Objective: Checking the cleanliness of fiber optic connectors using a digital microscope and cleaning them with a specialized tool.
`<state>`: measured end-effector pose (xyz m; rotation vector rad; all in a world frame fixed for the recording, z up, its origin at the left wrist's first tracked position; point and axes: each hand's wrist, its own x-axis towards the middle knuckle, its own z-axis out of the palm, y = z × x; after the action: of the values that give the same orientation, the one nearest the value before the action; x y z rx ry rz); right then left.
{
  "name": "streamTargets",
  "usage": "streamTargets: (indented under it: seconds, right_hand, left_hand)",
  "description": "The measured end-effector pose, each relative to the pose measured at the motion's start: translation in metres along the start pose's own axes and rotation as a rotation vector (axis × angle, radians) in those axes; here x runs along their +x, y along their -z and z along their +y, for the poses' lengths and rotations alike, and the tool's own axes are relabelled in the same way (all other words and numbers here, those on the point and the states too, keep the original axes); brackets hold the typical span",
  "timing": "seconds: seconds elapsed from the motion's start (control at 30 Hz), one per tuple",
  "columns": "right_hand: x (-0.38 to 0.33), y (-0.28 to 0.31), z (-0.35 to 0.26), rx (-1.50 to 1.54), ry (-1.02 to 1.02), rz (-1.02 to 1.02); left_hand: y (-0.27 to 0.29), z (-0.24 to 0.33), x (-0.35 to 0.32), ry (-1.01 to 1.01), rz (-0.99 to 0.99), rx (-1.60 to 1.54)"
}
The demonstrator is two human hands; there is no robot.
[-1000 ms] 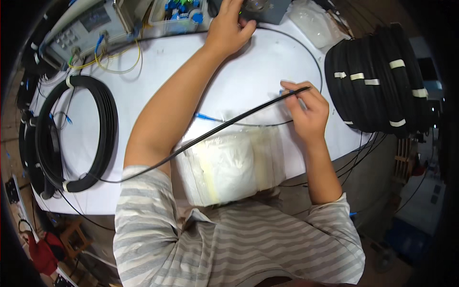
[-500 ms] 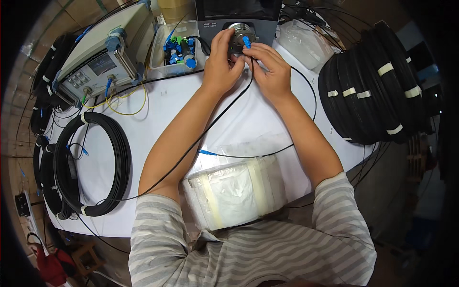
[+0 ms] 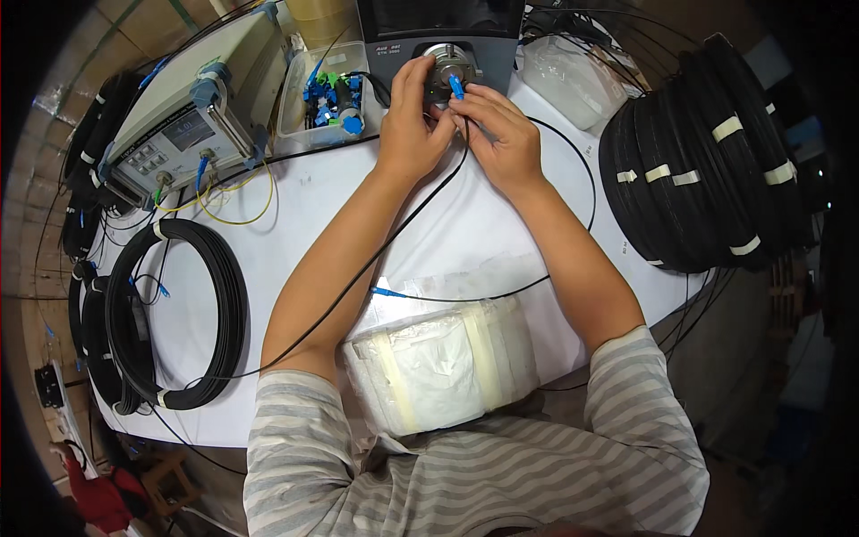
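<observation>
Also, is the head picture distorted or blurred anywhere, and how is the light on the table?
Head view: strong fisheye bending, the white table edge curves and the corners fall into black vignette; light is even and soft, with only faint shadows under the forearms; both hands, left hand and right hand, look sharp at the grey round port; the rim areas are dim and softer.

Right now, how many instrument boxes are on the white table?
2: a beige instrument box with buttons at far left, and a dark grey instrument box at far centre, where both hands work. Others may be hidden.
</observation>
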<state>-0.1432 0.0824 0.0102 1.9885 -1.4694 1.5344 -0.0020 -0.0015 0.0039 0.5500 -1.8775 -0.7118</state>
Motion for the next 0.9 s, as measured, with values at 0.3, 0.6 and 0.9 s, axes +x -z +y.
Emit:
streamTargets:
  seconds: [0.3,0.6,0.9]
  right_hand:
    - [0.011,0.003,-0.009,-0.047,-0.001,0.007]
    - [0.025,0.004,-0.014,-0.092,-0.015,0.018]
    - [0.024,0.006,-0.005,-0.038,0.022,0.053]
  left_hand:
    - [-0.001,0.002,0.0,-0.009,0.006,0.006]
    - [0.0,-0.005,-0.001,-0.016,0.005,0.017]
    - [0.0,0.0,0.001,-0.024,0.005,0.03]
